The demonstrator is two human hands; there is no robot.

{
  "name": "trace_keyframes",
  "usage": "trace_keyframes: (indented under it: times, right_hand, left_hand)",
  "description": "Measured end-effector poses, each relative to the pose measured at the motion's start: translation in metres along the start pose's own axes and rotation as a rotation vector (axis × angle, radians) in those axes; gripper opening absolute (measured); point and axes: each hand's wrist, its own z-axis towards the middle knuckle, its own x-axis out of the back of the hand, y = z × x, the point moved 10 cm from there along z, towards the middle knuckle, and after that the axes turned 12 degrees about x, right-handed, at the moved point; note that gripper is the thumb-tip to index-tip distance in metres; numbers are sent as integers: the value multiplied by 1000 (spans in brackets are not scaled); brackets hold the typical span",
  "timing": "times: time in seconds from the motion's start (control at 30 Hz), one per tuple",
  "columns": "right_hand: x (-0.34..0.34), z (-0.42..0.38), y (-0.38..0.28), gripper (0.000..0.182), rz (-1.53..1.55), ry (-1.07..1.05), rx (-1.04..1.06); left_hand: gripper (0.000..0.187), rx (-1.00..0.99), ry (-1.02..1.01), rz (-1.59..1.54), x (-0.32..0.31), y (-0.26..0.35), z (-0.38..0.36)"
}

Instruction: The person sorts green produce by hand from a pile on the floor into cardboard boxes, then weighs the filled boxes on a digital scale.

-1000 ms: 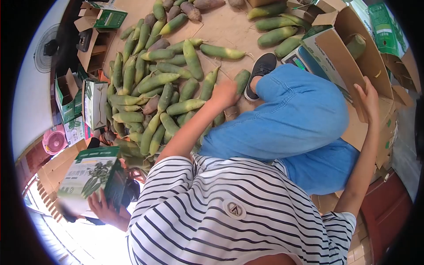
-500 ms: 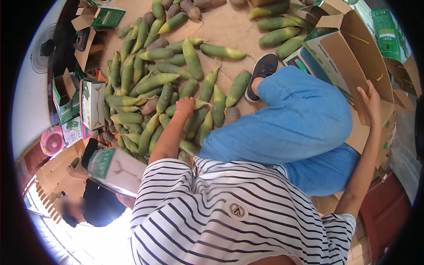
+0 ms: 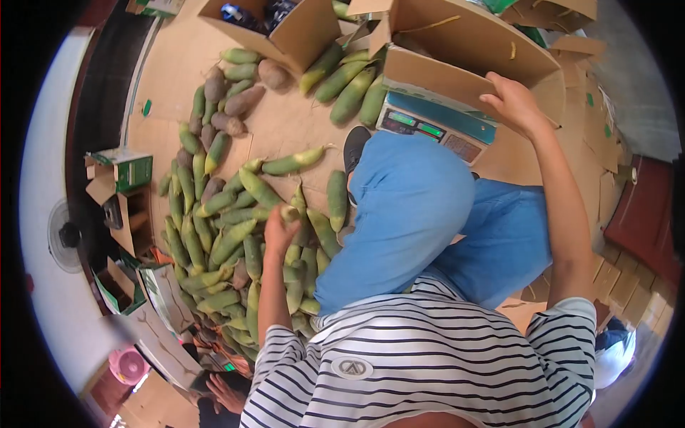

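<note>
My left hand point(image 3: 281, 230) is closed around the pale end of a green radish point(image 3: 260, 188) at the upper side of a large pile of green radishes point(image 3: 227, 241). The rest of that radish points away from me, above its neighbours. My right hand point(image 3: 515, 105) grips the upper edge of an open cardboard box point(image 3: 446, 80), thumb on the near side and fingers over the rim. Beneath the box is a scale point(image 3: 432, 130) with lit green displays. Little of the box's inside shows.
Reddish-brown radishes point(image 3: 242, 101) lie beyond the pile, and more green ones point(image 3: 351, 100) beside the box. Another carton point(image 3: 285, 32) holds dark blue packages. A co-worker's hand point(image 3: 225, 394) shows at lower left, near white cartons point(image 3: 165, 346) and a pink fan point(image 3: 129, 366).
My view has swung toward the box and scale. My left hand has gone from among the pile to the end of a radish at its upper side. My right hand stays on the box.
</note>
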Motion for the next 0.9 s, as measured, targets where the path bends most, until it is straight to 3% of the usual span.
trace_keyframes:
  times: [0.07, 0.17, 0.2, 0.23, 0.3, 0.43, 0.47, 0.53, 0.63, 0.67, 0.73, 0.8, 0.9]
  right_hand:
    - [-3, 1, 0, 27, 2, -10, -18]
    - [-7, -1, 7, 28, -19, -62, -61]
    - [-8, -1, 9, 28, -21, -67, -58]
    - [-10, 0, 8, 29, -23, -73, -53]
    - [-8, 1, 6, 29, -34, -35, -20]
    - [-4, -1, -1, 28, -29, -45, -30]
    - [-2, -1, -2, 28, -39, 14, 3]
    - [-1, -4, 3, 29, -50, 135, 67]
    - [-5, 0, -2, 32, 20, -58, -42]
    - [-2, -1, 1, 33, -1, -3, -44]
    - [-6, 2, 5, 32, 67, 4, -27]
    - [-5, 1, -1, 33, 66, 12, -20]
    - [-8, 3, 3, 34, 53, -14, -39]
  left_hand:
    - [52, -120, 12, -463, 44, 86, -7]
    - [59, -489, 422, -444, 124, 234, -58]
    - [60, -706, 526, -517, 143, 277, -79]
    - [59, -775, 607, -566, 156, 291, -78]
    - [57, -914, 473, -919, 165, 359, -91]
    - [56, -713, -43, -1098, 97, 436, -50]
    - [59, -822, -115, -1159, 90, 449, -56]
    - [56, -691, 70, -972, 68, 415, -23]
    - [48, -429, 136, -761, 28, 314, 20]
    - [47, -341, 143, -617, 10, 270, 33]
    - [51, -170, 128, -278, -29, 175, 54]
    - [55, -38, 96, -141, -76, 70, 71]
    - [61, 128, -97, 24, -118, 14, 52]
